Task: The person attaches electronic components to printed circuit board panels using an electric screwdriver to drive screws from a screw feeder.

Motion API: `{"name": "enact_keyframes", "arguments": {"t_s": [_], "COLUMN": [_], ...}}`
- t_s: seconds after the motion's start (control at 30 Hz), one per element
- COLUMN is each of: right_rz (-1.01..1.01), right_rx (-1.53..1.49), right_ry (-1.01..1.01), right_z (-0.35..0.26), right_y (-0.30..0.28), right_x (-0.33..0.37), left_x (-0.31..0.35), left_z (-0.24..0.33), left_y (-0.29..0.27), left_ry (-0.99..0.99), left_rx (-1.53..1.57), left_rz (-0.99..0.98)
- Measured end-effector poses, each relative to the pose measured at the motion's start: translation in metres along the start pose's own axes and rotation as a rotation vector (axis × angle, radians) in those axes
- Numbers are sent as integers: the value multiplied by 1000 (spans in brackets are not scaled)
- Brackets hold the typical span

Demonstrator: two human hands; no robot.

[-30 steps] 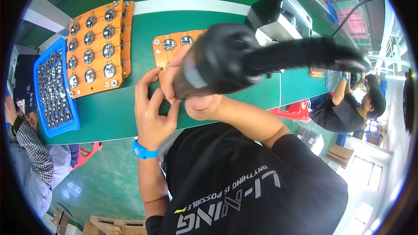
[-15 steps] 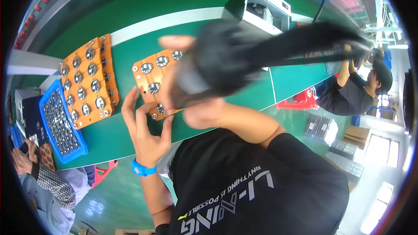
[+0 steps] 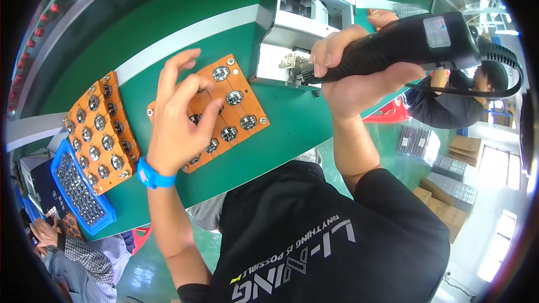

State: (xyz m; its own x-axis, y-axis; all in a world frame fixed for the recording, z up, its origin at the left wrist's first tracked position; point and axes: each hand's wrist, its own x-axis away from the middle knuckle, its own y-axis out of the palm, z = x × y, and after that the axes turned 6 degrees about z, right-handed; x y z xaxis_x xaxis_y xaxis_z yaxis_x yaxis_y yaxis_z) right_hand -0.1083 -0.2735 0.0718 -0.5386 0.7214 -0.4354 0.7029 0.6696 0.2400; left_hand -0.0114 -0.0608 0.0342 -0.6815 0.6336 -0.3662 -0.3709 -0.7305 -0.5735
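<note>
My right hand (image 3: 356, 87) grips a black electric screwdriver (image 3: 407, 45), a cable running from its back end. Its front end is at the metal outlet of a white and black screw feeder (image 3: 270, 33). Fingers bent and apart, my left hand (image 3: 174, 120) hovers over the left part of an orange fixture plate (image 3: 250, 109); whether a fingertip touches it I cannot tell. Small round circuit boards (image 3: 247, 122) sit in the plate's recesses, some hidden by that hand.
Further left, stacked orange plates (image 3: 101, 129) hold more round boards. Beside them a blue tray (image 3: 111, 216) is full of small round parts. One co-worker (image 3: 84, 258) sits at the lower left, another (image 3: 443, 104) at the right near a red stool (image 3: 390, 111).
My right hand has carried the screwdriver from above the fixture plate to the screw feeder on the right. My left hand has gone from the plate's near left edge to over it.
</note>
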Motion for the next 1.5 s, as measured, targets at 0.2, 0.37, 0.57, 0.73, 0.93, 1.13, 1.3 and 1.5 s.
{"name": "enact_keyframes", "arguments": {"t_s": [0.2, 0.37, 0.57, 0.73, 0.93, 1.13, 1.3, 1.5], "right_rz": [-205, -292, -246, -195, -337, -385, -381, -307], "right_rx": [-72, -111, -117, -107, -99, -21, -58, -36], "right_ry": [192, 77, 41, 77, 19, 68, 30, 27], "right_z": [-3, 16, 46, 51, 61, 49, 52, 36], "right_y": [-1, 16, 47, 53, 48, 58, 53, 55], "right_x": [4, 32, 46, 49, 48, 41, 42, 34], "left_x": [-6, 2, 8, 13, 15, 13, 11, 11], "left_z": [-13, -11, -5, -8, -10, -9, -8, -6], "left_y": [3, -4, -1, 1, 2, 1, 3, 5], "left_ry": [-67, 67, 84, 56, 35, 32, 38, 48], "left_rx": [64, -53, -138, -137, -143, -149, -150, -170], "left_rz": [-165, -198, -204, -192, -185, -195, -197, -203]}}
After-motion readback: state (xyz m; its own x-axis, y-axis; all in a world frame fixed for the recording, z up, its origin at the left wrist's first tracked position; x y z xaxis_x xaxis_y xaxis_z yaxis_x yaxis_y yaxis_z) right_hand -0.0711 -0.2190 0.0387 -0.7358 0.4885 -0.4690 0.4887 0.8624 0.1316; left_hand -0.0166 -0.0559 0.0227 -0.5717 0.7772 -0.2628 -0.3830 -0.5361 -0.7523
